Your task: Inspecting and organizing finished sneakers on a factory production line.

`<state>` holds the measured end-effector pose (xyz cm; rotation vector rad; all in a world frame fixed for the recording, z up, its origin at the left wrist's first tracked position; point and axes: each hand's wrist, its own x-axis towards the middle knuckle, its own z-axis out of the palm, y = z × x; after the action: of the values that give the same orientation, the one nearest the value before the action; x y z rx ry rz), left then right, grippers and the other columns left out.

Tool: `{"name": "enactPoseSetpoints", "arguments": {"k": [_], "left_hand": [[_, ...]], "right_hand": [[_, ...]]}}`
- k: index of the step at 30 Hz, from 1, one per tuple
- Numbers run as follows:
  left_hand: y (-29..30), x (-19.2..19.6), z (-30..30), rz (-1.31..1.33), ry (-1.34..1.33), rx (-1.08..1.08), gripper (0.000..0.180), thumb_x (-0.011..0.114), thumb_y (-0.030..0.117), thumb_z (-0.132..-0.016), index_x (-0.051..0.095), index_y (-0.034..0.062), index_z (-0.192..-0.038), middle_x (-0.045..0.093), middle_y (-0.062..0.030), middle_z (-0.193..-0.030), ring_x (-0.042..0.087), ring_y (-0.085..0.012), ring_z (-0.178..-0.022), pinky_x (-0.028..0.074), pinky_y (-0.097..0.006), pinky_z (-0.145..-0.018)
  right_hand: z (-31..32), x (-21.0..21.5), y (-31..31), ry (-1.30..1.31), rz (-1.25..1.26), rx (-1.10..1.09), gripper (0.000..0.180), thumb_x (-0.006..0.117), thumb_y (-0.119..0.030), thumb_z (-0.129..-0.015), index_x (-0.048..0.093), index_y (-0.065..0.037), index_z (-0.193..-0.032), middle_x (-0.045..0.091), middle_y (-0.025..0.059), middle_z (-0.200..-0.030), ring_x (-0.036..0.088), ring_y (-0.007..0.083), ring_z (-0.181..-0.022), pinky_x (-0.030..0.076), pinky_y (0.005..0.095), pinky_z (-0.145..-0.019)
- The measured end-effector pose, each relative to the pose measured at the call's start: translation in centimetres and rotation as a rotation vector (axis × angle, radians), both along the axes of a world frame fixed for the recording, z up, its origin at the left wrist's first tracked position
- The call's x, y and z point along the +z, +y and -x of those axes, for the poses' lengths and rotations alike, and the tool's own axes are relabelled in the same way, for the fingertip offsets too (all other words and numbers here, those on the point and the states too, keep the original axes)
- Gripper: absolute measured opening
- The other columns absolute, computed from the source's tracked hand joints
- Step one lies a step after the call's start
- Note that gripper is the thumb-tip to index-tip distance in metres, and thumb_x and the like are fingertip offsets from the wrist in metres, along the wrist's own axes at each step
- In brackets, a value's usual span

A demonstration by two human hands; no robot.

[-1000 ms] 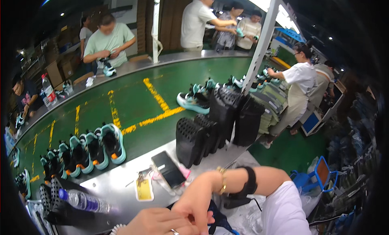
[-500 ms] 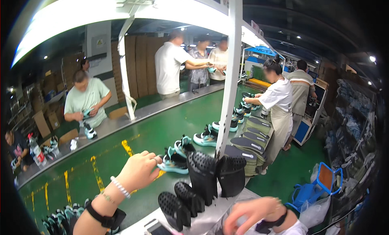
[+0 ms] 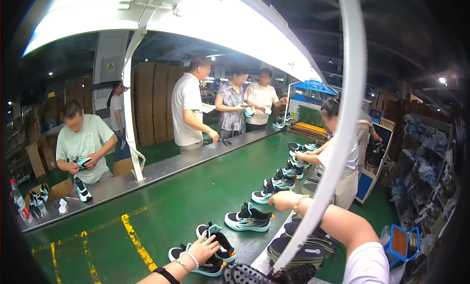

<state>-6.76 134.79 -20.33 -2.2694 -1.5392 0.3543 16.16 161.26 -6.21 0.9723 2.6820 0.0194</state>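
Landmark: the white post (image 3: 345, 137), curved by the lens, rises from the near table edge; all places below are given from it.
Left hand: the left hand (image 3: 203, 249) lies left of the post's foot, fingers spread over the nearest pair of sneakers; it seems to touch the farther shoe (image 3: 226, 246) near its collar, with the nearer shoe (image 3: 209, 268) beneath the palm. No closed grip shows.
Right hand: the right hand (image 3: 286, 200) reaches out to the left of the post, at the heel of a black, white and aqua sneaker (image 3: 262, 196); the fingers look partly bent, but whether they grip it I cannot tell.
Side-on sneaker: this shoe (image 3: 248, 221) stands upright left of the post, between the two hands, apart from both.
Sneaker row: more sneakers (image 3: 280, 180) run away from the post along the green work surface (image 3: 196, 196), toward a co-worker (image 3: 338, 151).
Insoles: dark stacked insoles (image 3: 298, 252) sit right beside the post's lower end.
Hand work: both hands appear to be at the reaching or placing stage among the sneakers.
Next move: handling either shoe calls for fingers closed securely around collar or heel, keeping the right forearm clear of the post.
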Motion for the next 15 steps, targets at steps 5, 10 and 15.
{"name": "enactPoseSetpoints", "arguments": {"k": [5,10,15], "left_hand": [[0.5,-1.6,-0.7,-0.093,-0.005,0.051,0.031,0.056,0.025,-0.082,0.058,0.0136,-0.110,0.053,-0.0002,-0.099,0.050,-0.0210,-0.105,0.024,-0.054,-0.106],[-0.2,-0.9,-1.0,-0.096,-0.122,0.078,0.022,0.056,0.021,-0.079,0.060,0.0159,-0.100,0.055,-0.0006,-0.090,0.052,-0.0198,-0.098,0.028,-0.051,-0.104],[-0.3,-0.2,-1.5,-0.096,-0.098,0.088,0.019,0.053,0.017,-0.081,0.059,0.0152,-0.099,0.053,-0.0007,-0.089,0.052,-0.0196,-0.098,0.026,-0.050,-0.107]], "right_hand": [[3.5,-6.2,6.5,-0.271,0.068,0.154,0.054,0.051,-0.003,-0.071,0.057,-0.020,-0.122,0.061,0.0127,-0.114,0.058,0.0307,-0.105,0.047,0.0402,-0.086],[5.2,-11.9,10.3,-0.303,0.260,0.205,0.055,0.043,-0.003,-0.070,0.059,-0.018,-0.121,0.058,0.0140,-0.120,0.055,0.0314,-0.110,0.045,0.0409,-0.090],[6.7,-15.3,12.2,-0.257,0.471,0.035,0.054,0.036,-0.004,-0.076,0.054,-0.013,-0.126,0.058,0.0078,-0.123,0.053,0.0263,-0.113,0.042,0.0363,-0.094]]}}
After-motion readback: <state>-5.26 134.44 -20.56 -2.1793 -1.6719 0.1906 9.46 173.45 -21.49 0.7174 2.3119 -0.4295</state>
